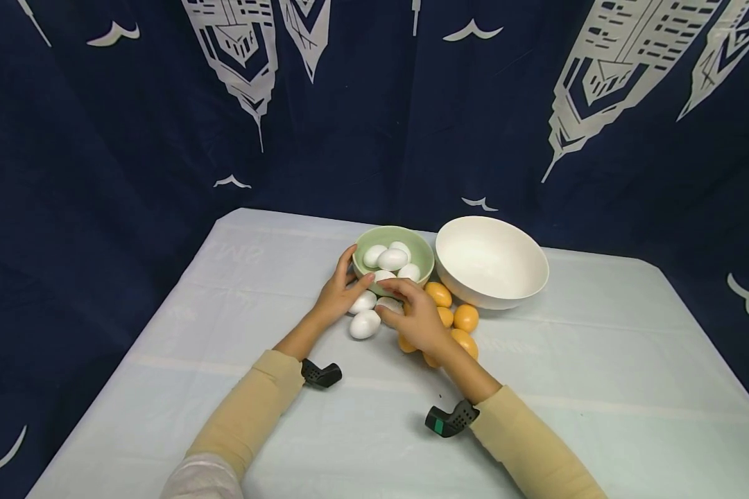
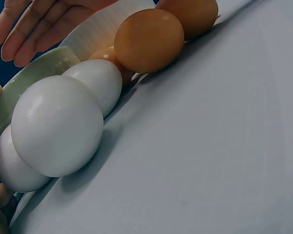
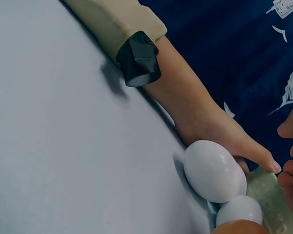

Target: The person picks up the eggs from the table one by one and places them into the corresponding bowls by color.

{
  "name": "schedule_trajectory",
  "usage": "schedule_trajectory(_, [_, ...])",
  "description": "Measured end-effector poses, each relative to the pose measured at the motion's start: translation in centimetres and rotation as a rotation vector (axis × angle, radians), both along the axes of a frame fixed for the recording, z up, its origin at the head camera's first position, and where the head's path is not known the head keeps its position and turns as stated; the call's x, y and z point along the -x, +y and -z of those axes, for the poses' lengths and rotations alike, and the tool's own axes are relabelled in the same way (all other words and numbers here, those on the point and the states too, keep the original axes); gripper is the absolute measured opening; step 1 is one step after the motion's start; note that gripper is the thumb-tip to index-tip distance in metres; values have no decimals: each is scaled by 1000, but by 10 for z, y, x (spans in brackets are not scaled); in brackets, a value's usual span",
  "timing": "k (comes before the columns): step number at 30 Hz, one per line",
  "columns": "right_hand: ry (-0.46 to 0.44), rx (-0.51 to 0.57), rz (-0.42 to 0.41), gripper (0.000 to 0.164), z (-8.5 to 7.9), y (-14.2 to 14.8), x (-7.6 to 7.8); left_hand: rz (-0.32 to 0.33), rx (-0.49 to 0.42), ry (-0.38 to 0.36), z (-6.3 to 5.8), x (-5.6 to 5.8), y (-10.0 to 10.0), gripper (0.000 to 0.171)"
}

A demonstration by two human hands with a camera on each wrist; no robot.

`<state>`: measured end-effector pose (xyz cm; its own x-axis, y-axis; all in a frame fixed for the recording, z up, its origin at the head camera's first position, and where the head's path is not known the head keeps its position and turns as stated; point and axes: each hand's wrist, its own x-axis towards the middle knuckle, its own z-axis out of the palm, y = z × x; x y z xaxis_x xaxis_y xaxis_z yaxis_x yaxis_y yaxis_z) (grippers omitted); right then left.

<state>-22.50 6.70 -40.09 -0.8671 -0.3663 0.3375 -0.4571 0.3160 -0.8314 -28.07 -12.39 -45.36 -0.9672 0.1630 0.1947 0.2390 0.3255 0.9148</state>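
Observation:
My left hand (image 1: 336, 296) holds the light green bowl (image 1: 426, 251) at its left side, thumb at the near rim. Several white eggs (image 1: 392, 260) lie inside. Over the bowl's front edge hovers my right hand (image 1: 419, 320), fingers loosely bent and nothing seen between them. In the left wrist view, the palm of the right hand (image 2: 53, 22) shows above the green rim. Below the bowl, 3 white eggs rest on the table, the nearest white egg (image 1: 365, 324) in front. Several orange-brown eggs (image 1: 466, 318) sit right of them, some partly hidden by the right hand.
A large white bowl (image 1: 492, 260) stands right of the green one, with no eggs visible in it. White cloth covers the table (image 1: 225, 333). Behind its far edge hangs a dark blue printed curtain (image 1: 362, 138). Each wrist wears a black camera (image 1: 322, 375).

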Motion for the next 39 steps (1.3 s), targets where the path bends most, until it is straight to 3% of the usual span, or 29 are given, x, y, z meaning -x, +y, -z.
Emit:
schedule_trajectory(7, [-67, -42, -23, 38, 0, -5, -9, 0, -4, 6, 0, 1, 1, 71])
schedule_trajectory(19, [63, -142, -103, 37, 15, -12, -6, 6, -20, 8, 1, 1, 0, 71])
schedule_trajectory(39, [214, -423, -169, 33, 15, -19, -9, 6, -21, 5, 1, 1, 0, 72])
